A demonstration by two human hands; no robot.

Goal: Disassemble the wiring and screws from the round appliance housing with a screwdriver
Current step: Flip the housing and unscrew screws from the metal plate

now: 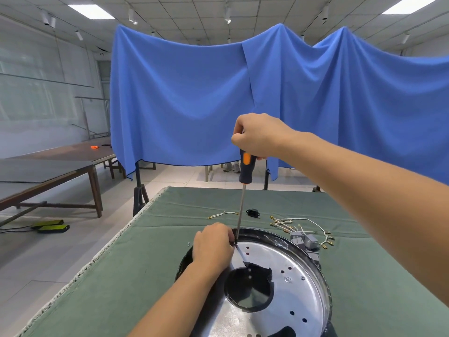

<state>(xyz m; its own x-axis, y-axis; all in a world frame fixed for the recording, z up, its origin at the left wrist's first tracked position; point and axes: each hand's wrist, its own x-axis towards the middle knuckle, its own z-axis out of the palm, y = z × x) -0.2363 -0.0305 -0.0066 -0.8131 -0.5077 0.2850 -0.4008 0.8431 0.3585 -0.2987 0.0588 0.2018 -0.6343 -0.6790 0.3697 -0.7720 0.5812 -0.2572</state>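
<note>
Round housing [286, 288] near the front edge of the table [145, 263], on felt-like green cloth. Shiny metal plate inside a dark glossy rim, dotted with small holes, with a ragged black cut-out near the middle. Right hand [260, 136] high above, fingers curled tight round the top of the screwdriver [243, 190]: fat black handle with orange insert, long thin steel shaft, nearly upright, tip down at the far-left rim. Left hand [213, 243] resting on that rim, fingertips seemingly pinching close round the tip; whether on the shaft or on a screw, cannot tell.

Risks, as judgement: with so long a shaft steered from the very top, easy for the tip to cam out and skate over the slick plate into the left fingers. Likely to shift on soft cloth under sideways push. Small screw, once free, easily lost.

Loose wires [301, 227] with brass terminals beyond the rim, grey plastic blocks [303, 240] alongside, small black socket [252, 212] farther back.
</note>
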